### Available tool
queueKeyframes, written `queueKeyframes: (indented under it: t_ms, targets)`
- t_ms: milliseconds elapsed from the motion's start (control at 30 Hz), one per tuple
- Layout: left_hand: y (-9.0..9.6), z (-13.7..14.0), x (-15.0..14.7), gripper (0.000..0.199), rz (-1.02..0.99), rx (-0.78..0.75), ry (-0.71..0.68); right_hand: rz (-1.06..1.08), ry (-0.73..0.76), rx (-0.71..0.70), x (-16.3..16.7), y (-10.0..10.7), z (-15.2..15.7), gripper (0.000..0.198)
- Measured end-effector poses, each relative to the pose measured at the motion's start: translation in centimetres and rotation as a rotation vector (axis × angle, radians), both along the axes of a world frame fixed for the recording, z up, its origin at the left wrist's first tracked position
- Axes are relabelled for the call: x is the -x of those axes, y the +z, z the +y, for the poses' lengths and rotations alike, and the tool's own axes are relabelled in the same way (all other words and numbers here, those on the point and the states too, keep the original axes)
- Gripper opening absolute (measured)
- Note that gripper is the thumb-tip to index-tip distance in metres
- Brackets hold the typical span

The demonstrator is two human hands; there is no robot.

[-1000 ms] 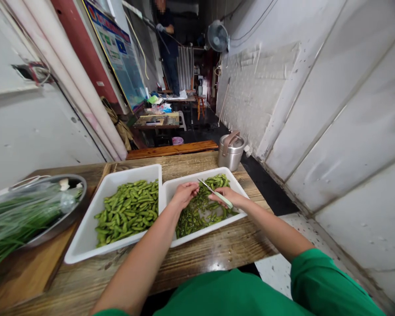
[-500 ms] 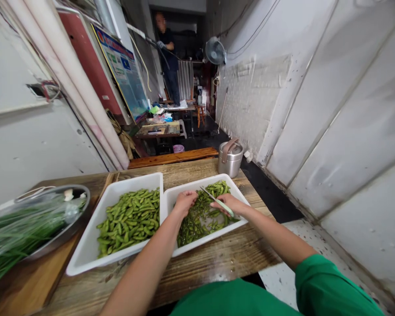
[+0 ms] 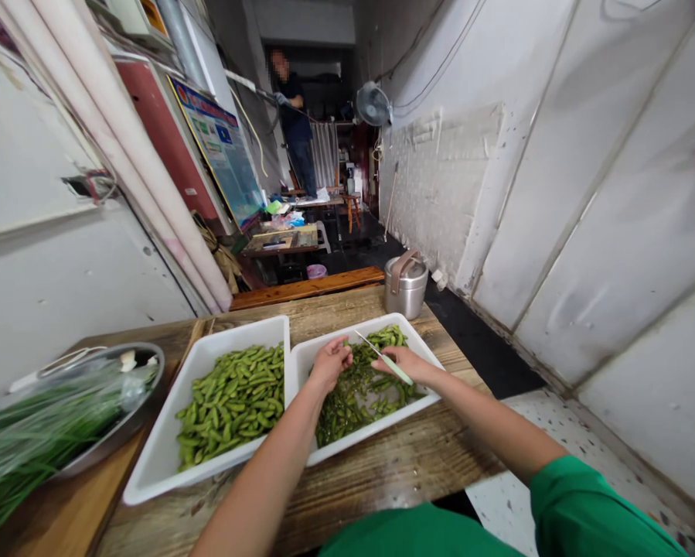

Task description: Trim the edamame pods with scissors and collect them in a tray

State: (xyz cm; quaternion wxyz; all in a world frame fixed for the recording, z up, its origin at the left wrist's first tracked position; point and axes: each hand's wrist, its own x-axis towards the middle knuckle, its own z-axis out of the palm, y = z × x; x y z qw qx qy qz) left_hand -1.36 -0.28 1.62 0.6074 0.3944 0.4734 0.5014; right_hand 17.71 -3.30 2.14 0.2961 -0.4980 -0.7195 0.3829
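Over the right tray (image 3: 299,381): right hand (image 3: 406,362) gripping scissors (image 3: 397,370), pale-green handle, slim metal blades. Left hand (image 3: 329,363) fingertips pinched, can't tell on what. Green pods (image 3: 336,424) below, glossy.

Plain green top (image 3: 422,534), short right sleeve (image 3: 596,503) in the same green, bare forearms (image 3: 281,468), bare hands (image 3: 327,367)
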Motion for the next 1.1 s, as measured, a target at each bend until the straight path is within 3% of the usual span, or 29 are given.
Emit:
queueKeyframes:
  t_ms: [333, 600, 767, 867, 1000, 1100]
  targets:
    - [-0.3, 0.1, -0.3, 0.030, 0.096, -0.035, -0.026, 0.028, 0.063, 0.123, -0.1, 1.0, -0.7, 0.038]
    - [-0.3, 0.0, -0.3, 0.026, 0.125, 0.024, -0.113, 0.075, 0.049, 0.284, -0.5, 0.1, -0.6, 0.041]
    - [-0.1, -0.5, -1.2, 0.022, 0.216, 0.114, -0.188, 0.108, -0.112, 0.162, -0.9, 0.0, 0.2, 0.035]
    - [-0.3, -0.8, -2.3, 0.015, 0.448, 0.084, -0.369, 0.132, -0.203, 0.051, -1.2, 0.2, 0.7, 0.035]
    - [-0.9, -1.0, -4.1, 0.011, 1.099, -0.237, -0.517, 0.105, -0.231, -0.006, -1.5, 0.2, 1.0, 0.036]
    - [-1.7, -1.4, -5.3, 0.015, 1.441, -0.347, -0.603, 0.071, -0.239, -0.031, -1.5, 0.1, 1.1, 0.035]
